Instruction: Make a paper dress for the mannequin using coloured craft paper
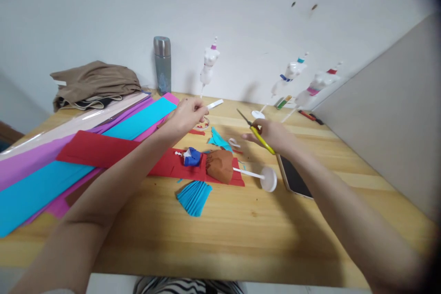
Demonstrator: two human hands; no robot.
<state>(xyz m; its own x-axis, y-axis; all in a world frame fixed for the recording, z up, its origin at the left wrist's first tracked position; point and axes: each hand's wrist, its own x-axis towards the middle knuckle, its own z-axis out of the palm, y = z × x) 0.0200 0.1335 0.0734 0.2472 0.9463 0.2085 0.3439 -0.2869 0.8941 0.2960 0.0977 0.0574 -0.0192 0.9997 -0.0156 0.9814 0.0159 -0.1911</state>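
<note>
My left hand (pixel 188 115) is closed in a pinch on a short white strip (pixel 215 104) held above the table. A tape ring (pixel 203 124) lies just under that hand. My right hand (pixel 270 134) is closed around yellow-handled scissors (pixel 257 132), blades pointing up and left toward the strip. Below both hands lies a small mannequin on a white stand (pixel 268 178), dressed in a blue top (pixel 191 156) and brown paper skirt (pixel 220 165), resting on a red paper sheet (pixel 103 149). A pleated blue paper piece (pixel 195 196) lies in front of it.
Long pink, blue and purple paper sheets (pixel 51 165) cover the left of the wooden table (pixel 241 239). A phone (pixel 294 177) lies at right. Three white mannequins (pixel 208 65) stand at the back with a grey bottle (pixel 162 65) and folded brown cloth (pixel 94 82). Blue scraps (pixel 217 139) lie mid-table.
</note>
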